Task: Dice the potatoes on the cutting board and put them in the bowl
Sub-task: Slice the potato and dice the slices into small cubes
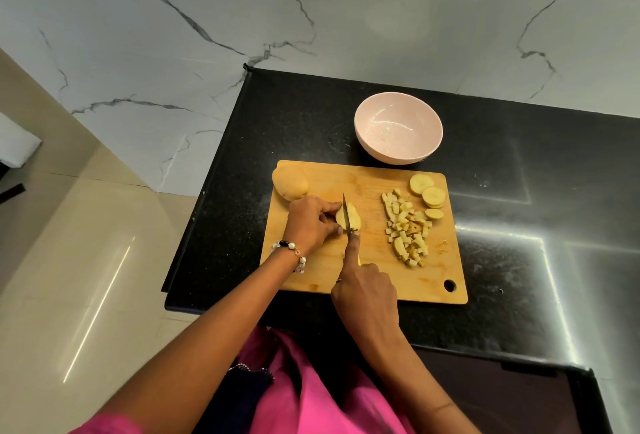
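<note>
The worktop (519,163) is black stone with fine pale speckles and bright streaks of reflected light. The cutting board (374,267) is honey-coloured wood with faint grain. The bowl (398,130) is pale pink, glossy inside. The whole potato (290,183) has tan-yellow skin; the potato slices (427,193) and diced pieces (407,229) are creamy yellow. The wall (311,11) is white marble with grey-black veins. The floor (69,260) is glossy beige tile. The garment (304,399) is bright pink. The bracelet (291,250) carries white and black beads.
</note>
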Tool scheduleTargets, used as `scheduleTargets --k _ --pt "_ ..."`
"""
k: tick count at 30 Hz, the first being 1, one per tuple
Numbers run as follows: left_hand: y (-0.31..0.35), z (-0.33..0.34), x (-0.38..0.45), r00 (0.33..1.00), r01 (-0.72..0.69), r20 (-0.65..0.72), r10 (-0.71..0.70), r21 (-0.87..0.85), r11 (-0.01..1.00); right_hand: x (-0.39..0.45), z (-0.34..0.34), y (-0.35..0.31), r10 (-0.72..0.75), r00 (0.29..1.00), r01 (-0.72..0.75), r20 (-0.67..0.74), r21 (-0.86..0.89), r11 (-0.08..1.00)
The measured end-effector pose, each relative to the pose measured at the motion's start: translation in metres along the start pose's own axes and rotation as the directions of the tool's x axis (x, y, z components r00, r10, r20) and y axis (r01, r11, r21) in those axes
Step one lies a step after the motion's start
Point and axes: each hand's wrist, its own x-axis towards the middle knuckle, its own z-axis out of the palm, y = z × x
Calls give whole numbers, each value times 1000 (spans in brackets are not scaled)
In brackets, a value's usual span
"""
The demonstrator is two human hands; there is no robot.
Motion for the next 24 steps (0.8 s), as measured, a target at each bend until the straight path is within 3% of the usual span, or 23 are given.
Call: scheduleTargets --k 7,16,18,20,24 --pt "3 -1 2 1000 8 -4 -8 6 1000 13 10 -1 -65 992 62 -111 -29 998" --pt "4 0 -1 999 26 -18 -28 -72 997 -17 27 7 -34 999 34 9 -96 995" --pt "4 0 -1 999 36 -1 -37 -77 996 -15 16 8 -20 1000 19 -11 -99 995" --pt "3 0 0 999 41 4 -41 -71 997 -14 8 8 -30 999 30 -19 12 999" --pt "3 0 1 998 55 -1 -56 -72 996 -7 1 3 -3 999 3 -42 9 1000"
